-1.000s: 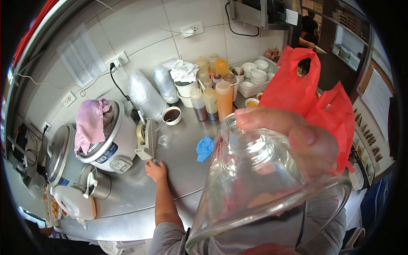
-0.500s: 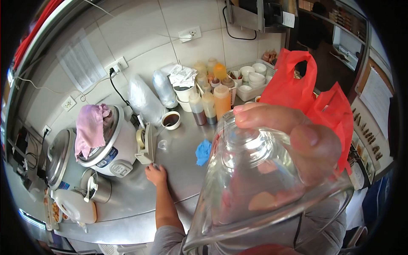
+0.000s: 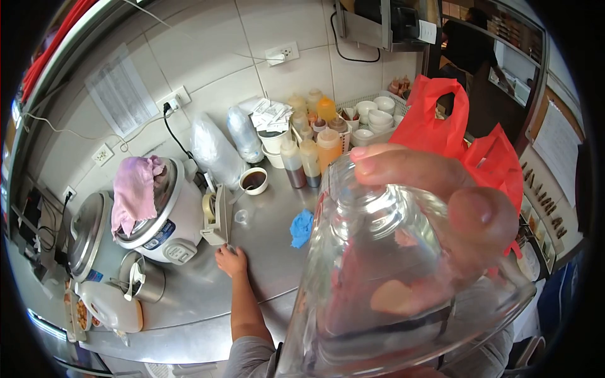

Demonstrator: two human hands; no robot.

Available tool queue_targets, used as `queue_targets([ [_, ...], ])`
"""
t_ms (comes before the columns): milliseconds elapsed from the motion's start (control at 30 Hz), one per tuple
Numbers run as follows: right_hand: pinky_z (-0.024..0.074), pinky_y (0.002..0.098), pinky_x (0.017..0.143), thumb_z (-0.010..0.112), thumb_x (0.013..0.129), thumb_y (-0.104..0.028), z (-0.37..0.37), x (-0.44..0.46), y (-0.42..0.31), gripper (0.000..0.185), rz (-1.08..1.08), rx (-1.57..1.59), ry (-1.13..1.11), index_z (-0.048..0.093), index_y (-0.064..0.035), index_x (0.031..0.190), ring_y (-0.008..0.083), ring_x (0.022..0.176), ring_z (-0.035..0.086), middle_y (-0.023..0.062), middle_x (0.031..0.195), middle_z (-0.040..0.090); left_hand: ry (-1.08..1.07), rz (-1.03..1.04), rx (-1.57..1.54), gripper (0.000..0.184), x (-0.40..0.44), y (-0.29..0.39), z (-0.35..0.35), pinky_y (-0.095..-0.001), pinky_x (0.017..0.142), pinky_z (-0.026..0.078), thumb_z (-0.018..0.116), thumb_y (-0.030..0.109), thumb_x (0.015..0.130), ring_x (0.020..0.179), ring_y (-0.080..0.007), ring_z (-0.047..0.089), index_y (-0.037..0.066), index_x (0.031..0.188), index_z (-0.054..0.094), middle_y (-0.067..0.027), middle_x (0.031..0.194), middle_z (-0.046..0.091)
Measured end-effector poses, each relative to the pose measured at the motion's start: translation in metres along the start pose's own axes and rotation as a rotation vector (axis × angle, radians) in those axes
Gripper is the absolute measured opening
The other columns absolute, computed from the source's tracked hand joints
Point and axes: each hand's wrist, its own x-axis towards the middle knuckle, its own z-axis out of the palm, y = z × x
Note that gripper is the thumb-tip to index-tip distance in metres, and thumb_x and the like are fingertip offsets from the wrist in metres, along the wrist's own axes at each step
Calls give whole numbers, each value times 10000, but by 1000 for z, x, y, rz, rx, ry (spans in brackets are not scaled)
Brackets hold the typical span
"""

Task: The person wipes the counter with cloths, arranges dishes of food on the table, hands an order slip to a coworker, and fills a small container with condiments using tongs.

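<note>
A clear glass vessel (image 3: 378,277) fills the lower right foreground, close to the camera. My right hand (image 3: 441,201) grips it, with fingers over its narrow end and more fingers visible through the glass. My left hand (image 3: 231,259) rests on the steel counter (image 3: 268,252), just in front of the tape dispenser (image 3: 217,215). Its fingers are partly curled; whether anything is under them cannot be made out. A small clear cup (image 3: 241,217) and a crumpled blue cloth or glove (image 3: 302,227) lie on the counter between the hands.
Two cookers line the left, the nearer cooker (image 3: 165,220) under a pink cloth (image 3: 135,189). Behind are a bowl of dark sauce (image 3: 253,181), squeeze bottles (image 3: 329,148) and white bowls (image 3: 380,118). Red bags (image 3: 435,126) stand right. A person (image 3: 469,47) is in the background.
The glass in my right hand has tilted and come slightly nearer the camera. My left hand stays beside the tape dispenser. The background person has moved into fuller view.
</note>
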Motion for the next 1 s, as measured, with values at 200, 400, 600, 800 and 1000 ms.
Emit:
queue_targets([
  [200, 412, 362, 744, 646, 648, -78, 2, -5, -6, 590, -211, -109, 86, 375, -51, 1171, 265, 865, 501, 162, 970, 499, 2, -1, 0, 456, 1, 0, 0, -404, 886, 284, 584, 250, 677, 1057, -294, 366, 75, 1079, 462, -141, 1114, 388],
  [400, 414, 416, 746, 674, 635, -131, 4, -6, -3, 681, -269, -136, 118, 302, -75, 1203, 305, 866, 505, 211, 977, 485, 17, 10, 0, 458, 0, -1, 1, -406, 884, 285, 591, 246, 679, 1056, -295, 368, 75, 1082, 459, -142, 1115, 391],
  [600, 416, 469, 747, 702, 622, -183, 4, -5, -2, 779, -317, -169, 139, 228, -100, 1234, 345, 867, 508, 260, 984, 471, 22, 12, -10, 458, -2, -2, 0, -410, 880, 289, 591, 245, 678, 1053, -295, 372, 72, 1081, 460, -141, 1112, 396],
  [800, 418, 522, 748, 730, 609, -235, 0, -6, -2, 881, -346, -206, 149, 154, -124, 1266, 385, 868, 512, 309, 990, 457, 14, 0, -26, 456, -3, 14, -17, -411, 877, 292, 593, 245, 676, 1049, -295, 375, 73, 1078, 463, -138, 1109, 400],
  [1000, 420, 541, 747, 733, 613, -250, -3, -3, -5, 908, -338, -225, 117, 127, -141, 1281, 402, 877, 509, 325, 1005, 447, 6, -12, -34, 455, -5, 18, -23, -410, 876, 292, 595, 243, 674, 1049, -294, 374, 82, 1078, 462, -134, 1110, 399],
])
